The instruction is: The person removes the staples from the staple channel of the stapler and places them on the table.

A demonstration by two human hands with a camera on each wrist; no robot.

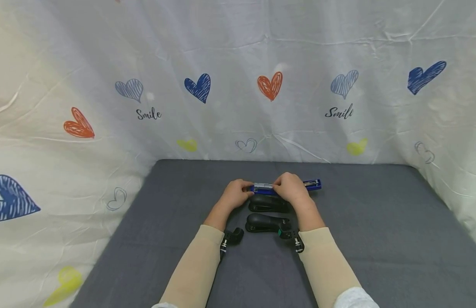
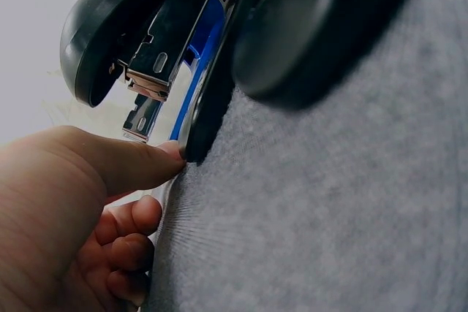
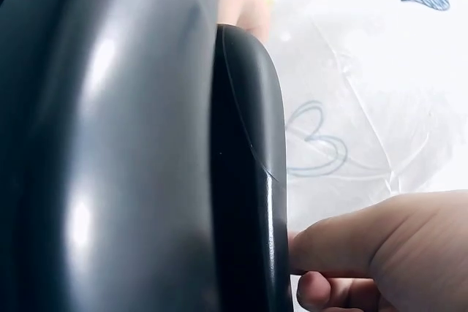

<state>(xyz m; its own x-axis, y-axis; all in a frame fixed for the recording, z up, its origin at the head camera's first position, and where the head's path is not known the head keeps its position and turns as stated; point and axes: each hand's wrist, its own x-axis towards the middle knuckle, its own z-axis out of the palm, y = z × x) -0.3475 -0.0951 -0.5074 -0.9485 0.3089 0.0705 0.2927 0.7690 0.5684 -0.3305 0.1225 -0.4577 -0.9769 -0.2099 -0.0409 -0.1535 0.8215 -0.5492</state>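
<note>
A blue stapler (image 1: 266, 191) lies farthest back, swung open, its metal magazine and inner channel showing. My left hand (image 1: 235, 194) pinches its left end; in the left wrist view the thumb (image 2: 139, 162) reaches the front tip of the bases, with the other fingers curled behind. Over the middle of the blue stapler, my right hand (image 1: 291, 187) grips it from above, hiding that part. In the right wrist view the right hand (image 3: 409, 253) is partly covered by a black stapler (image 3: 256, 158). That black stapler lies directly in front of the blue one, closest to both hands.
A second black stapler (image 1: 265, 223) lies nearer my body, parallel to the first, between my forearms. Wrist cameras (image 1: 235, 236) are strapped on both arms. The grey cloth-covered table (image 1: 376, 222) ends at a white curtain (image 1: 230, 124) printed with hearts.
</note>
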